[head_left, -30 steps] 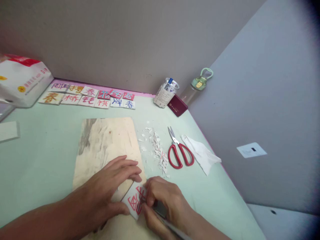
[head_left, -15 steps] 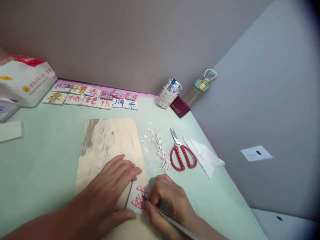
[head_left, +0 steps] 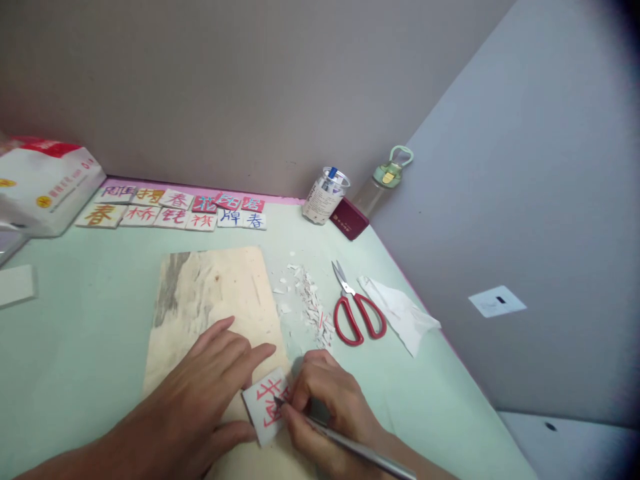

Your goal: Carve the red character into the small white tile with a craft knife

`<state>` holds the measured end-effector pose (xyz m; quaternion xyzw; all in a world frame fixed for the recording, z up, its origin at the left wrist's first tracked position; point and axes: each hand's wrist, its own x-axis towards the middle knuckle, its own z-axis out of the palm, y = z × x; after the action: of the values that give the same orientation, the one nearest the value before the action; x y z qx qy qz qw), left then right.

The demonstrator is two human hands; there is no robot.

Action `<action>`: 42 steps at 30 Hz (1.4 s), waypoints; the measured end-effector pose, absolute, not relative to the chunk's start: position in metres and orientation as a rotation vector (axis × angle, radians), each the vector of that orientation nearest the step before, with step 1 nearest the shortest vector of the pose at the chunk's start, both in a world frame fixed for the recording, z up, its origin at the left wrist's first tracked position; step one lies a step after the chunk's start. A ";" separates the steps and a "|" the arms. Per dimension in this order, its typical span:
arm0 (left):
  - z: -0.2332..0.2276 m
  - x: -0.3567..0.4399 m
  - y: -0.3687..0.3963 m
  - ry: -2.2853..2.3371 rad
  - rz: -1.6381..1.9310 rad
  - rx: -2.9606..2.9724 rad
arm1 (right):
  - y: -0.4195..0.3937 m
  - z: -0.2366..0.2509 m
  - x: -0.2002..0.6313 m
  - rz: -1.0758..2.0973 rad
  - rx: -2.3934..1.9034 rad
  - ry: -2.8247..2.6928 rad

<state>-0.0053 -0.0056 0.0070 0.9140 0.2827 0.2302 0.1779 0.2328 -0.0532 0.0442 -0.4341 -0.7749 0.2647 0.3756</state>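
Observation:
My right hand [head_left: 327, 403] is closed around a slim silver craft knife [head_left: 357, 450]. The knife's dark pointed tip rests on a small white block [head_left: 257, 407] marked with a red character. My left hand [head_left: 215, 380] spreads its fingers on the other side of the block. Its thumb lies at the block's lower left edge, and another fingertip is by the upper left corner; firm contact is hard to make out. Beneath both hands lies a pale wooden board [head_left: 240, 287]. Part of the block's right side is hidden by my right fingers.
White shavings [head_left: 315, 310] lie right of the board, beside red-handled scissors [head_left: 357, 313] and a crumpled tissue [head_left: 400, 317]. Two rows of character tiles [head_left: 173, 217], a can [head_left: 325, 197], a dark red booklet [head_left: 350, 219], a bottle [head_left: 383, 183] and a white package [head_left: 55, 183] stand farther back.
The block has turned counterclockwise and sits slightly further left. My left index finger is stretched away from its edge. The knife stays in my right hand, and the view has shifted a little.

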 end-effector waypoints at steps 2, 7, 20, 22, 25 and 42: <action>0.006 -0.005 -0.003 0.725 0.657 2.581 | -0.053 0.043 0.231 0.683 -1.123 -1.965; 0.006 0.009 -0.012 0.843 0.727 2.452 | -0.056 0.042 0.228 0.720 -1.177 -1.915; 0.010 -0.001 -0.011 0.829 0.749 2.442 | -0.058 0.042 0.224 0.758 -1.225 -1.851; 0.009 0.000 -0.010 0.833 0.750 2.420 | -0.058 0.043 0.224 0.754 -1.229 -1.838; 0.007 0.003 -0.011 0.848 0.759 2.407 | -0.058 0.044 0.225 0.763 -1.245 -1.842; 0.003 0.007 -0.009 0.820 0.842 2.426 | -0.063 0.039 0.219 0.681 -1.201 -1.843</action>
<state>0.0073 -0.0094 0.0027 0.8777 0.2968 0.3046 0.2210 0.2193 -0.0626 0.0385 -0.4763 -0.7310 0.2700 0.4073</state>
